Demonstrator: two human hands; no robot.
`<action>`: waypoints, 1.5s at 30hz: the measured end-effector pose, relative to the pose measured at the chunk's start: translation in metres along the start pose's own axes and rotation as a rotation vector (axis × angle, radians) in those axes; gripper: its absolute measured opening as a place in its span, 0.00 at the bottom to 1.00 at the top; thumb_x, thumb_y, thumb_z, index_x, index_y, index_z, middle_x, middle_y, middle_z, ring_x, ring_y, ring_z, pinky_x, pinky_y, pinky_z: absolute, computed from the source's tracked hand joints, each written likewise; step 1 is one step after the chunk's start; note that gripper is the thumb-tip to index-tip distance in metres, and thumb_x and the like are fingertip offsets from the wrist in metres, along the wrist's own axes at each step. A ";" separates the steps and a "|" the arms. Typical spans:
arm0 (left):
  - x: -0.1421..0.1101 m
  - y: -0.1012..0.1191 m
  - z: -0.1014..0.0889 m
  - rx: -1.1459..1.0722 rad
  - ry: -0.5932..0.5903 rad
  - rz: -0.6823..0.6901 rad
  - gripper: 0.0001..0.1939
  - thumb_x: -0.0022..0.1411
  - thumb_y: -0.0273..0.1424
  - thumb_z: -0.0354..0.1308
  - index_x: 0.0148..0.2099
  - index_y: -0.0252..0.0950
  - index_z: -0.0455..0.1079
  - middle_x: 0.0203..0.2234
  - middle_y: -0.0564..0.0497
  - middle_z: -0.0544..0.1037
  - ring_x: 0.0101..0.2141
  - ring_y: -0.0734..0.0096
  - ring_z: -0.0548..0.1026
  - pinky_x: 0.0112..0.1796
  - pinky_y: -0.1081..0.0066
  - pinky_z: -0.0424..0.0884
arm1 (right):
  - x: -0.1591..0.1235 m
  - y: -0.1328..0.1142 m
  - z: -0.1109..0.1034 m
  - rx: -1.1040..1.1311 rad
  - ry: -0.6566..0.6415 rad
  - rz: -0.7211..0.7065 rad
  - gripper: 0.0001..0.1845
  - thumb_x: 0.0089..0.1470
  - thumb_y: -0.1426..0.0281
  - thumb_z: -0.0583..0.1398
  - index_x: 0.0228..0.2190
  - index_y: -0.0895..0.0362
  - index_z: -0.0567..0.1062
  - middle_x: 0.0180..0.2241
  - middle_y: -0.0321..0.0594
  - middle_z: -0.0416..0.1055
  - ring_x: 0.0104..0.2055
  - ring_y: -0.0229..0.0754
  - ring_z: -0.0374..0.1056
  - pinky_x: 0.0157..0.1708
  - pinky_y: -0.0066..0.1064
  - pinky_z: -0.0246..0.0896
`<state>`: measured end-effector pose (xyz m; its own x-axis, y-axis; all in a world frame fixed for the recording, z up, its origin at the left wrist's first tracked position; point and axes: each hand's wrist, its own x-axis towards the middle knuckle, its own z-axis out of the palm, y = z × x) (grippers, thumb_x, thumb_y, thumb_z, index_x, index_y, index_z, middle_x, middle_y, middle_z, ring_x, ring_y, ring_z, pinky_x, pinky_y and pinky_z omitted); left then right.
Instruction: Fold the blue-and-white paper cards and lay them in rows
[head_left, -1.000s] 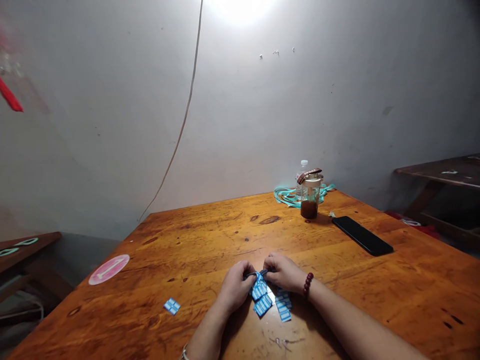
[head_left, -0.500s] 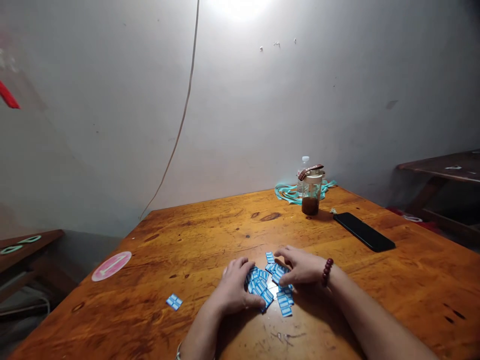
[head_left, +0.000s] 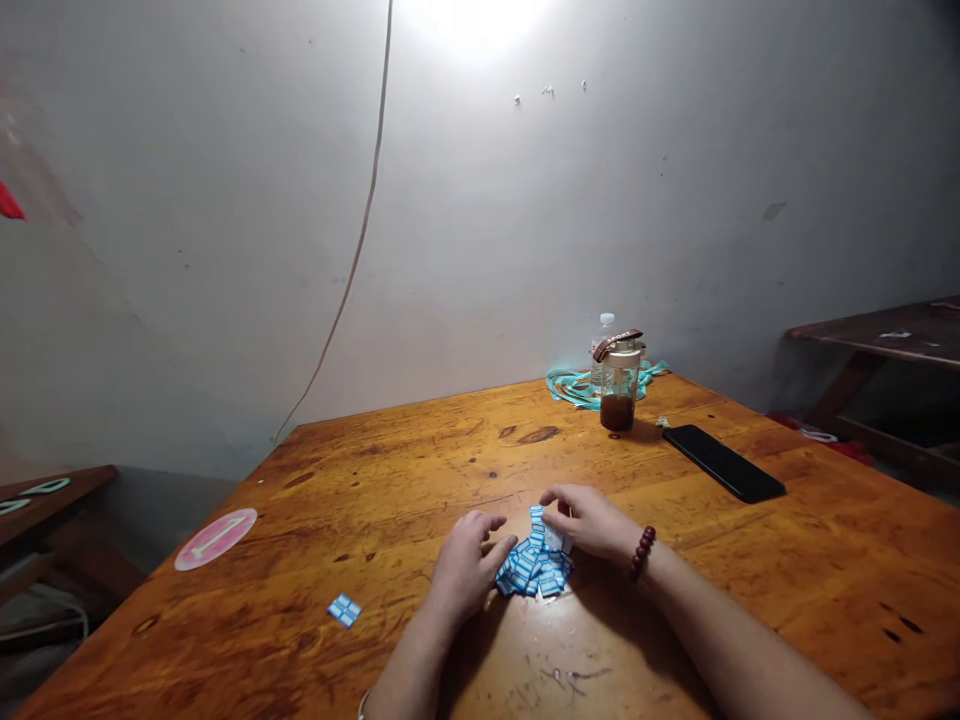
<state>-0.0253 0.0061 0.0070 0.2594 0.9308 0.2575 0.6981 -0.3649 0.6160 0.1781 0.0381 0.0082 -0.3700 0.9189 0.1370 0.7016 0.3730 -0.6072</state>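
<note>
On the wooden tabletop (head_left: 390,500), the left hand (head_left: 466,565) spreads beside a heap of blue-and-white slips (head_left: 534,567), hemming it in; the right hand (head_left: 589,522) curls against it, any pinch unclear.

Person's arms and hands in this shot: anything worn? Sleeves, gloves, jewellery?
The left forearm and right forearm are bare, no sleeves. The left grip and right grip are ungloved. The right wrist has a bracelet of dark red round beads; the left wrist shows a thin pale band, cut off by the frame edge.
</note>
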 end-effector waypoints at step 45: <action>-0.006 -0.002 0.004 0.047 -0.163 -0.062 0.02 0.45 0.28 0.53 0.25 0.35 0.64 0.23 0.55 0.68 0.26 0.73 0.63 0.26 0.75 0.55 | -0.007 -0.015 0.031 -0.076 -0.141 -0.154 0.09 0.39 0.68 0.59 0.28 0.55 0.72 0.29 0.36 0.66 0.29 0.36 0.59 0.26 0.23 0.48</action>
<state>-0.0253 0.0008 0.0008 0.3168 0.9438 0.0939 0.7458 -0.3091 0.5902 0.1510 0.0220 -0.0076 -0.5539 0.8253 0.1096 0.6722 0.5210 -0.5261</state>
